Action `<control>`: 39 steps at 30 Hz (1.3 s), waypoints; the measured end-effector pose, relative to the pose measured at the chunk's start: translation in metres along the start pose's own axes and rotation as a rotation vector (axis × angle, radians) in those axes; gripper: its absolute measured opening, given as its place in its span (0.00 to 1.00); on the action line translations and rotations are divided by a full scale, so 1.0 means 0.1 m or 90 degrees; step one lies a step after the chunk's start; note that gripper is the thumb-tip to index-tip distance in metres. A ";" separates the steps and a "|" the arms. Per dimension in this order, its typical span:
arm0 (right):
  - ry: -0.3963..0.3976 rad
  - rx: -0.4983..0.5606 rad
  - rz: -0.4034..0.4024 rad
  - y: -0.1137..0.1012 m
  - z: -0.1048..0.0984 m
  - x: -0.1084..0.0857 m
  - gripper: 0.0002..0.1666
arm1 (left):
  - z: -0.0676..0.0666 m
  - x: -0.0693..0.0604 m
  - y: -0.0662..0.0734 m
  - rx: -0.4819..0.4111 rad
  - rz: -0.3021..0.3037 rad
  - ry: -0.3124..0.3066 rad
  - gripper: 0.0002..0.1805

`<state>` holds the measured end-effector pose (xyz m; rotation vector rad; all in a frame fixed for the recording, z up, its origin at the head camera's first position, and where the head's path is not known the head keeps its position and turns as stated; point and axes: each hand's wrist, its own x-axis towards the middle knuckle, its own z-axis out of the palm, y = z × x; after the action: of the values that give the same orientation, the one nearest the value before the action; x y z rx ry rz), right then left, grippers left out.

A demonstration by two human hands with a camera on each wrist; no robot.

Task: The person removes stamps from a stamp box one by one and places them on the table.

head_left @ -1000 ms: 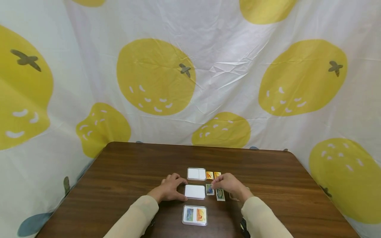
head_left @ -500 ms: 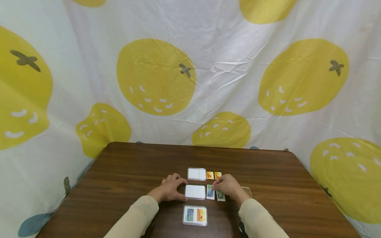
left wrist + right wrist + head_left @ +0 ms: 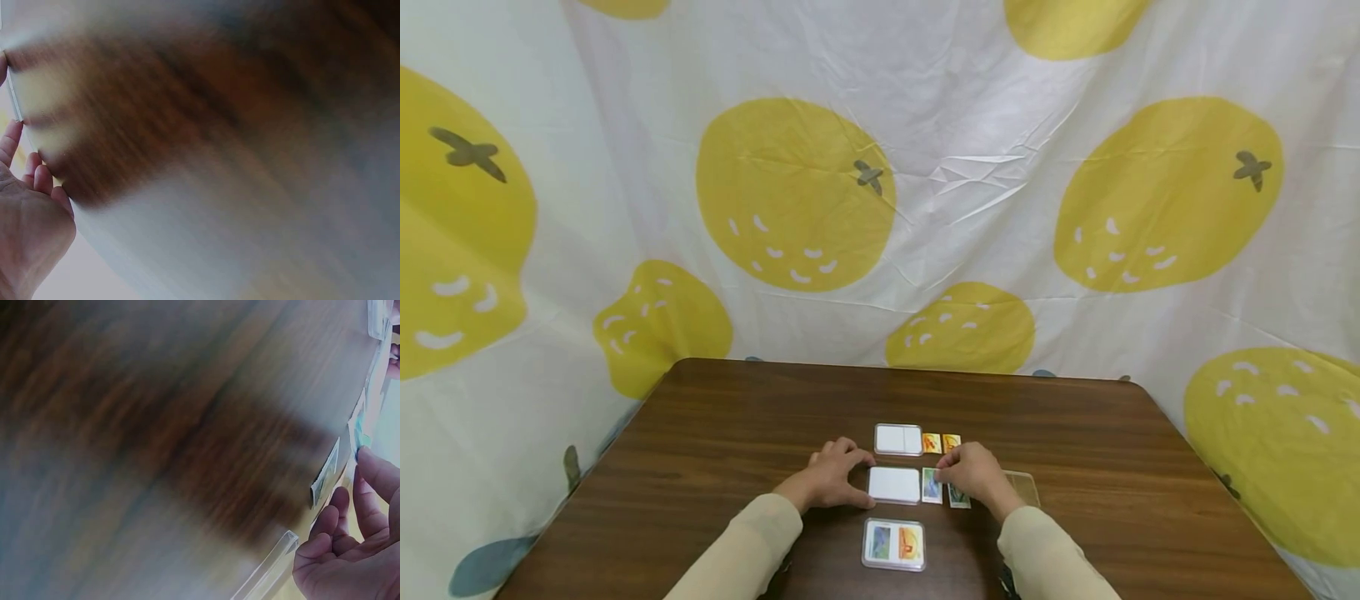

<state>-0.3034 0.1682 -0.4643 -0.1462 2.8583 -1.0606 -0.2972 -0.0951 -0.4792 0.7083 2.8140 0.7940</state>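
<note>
In the head view my left hand (image 3: 831, 475) grips a clear flat case with a white insert (image 3: 893, 485), thumb and forefinger at its left corners. Its other fingers rest near the tabletop in the left wrist view. My right hand (image 3: 973, 473) pinches the upper right edge of a blue-green stamp (image 3: 931, 486), which lies just right of that case. Under my right hand sits a second, darker green stamp (image 3: 958, 497), partly hidden by the fingers. The pinched stamp (image 3: 359, 434) shows edge-on at my fingertips in the right wrist view.
Farther back, another clear case with a divided white insert (image 3: 898, 439) stands beside two orange stamps (image 3: 942, 443). Nearer me lies a case showing a blue and an orange stamp (image 3: 893, 545). A clear lid (image 3: 1022, 485) is partly behind my right wrist. Brown table (image 3: 760, 417) surrounds them.
Over the last second the blue-green stamp has been turned straighter and drawn slightly right and down by my right hand. My left hand has kept its place at the case.
</note>
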 end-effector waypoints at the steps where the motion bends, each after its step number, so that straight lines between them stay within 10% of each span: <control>1: 0.004 -0.001 -0.001 0.00 0.00 0.00 0.05 | 0.00 0.00 0.00 -0.001 0.001 0.000 0.29; 39: -0.020 0.107 -0.072 0.17 -0.18 -0.07 0.14 | -0.01 -0.01 0.00 -0.007 0.007 0.000 0.29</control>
<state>-0.2992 0.1937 -0.4611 -0.3108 2.7460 -1.3019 -0.2967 -0.0959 -0.4783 0.7222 2.8061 0.8115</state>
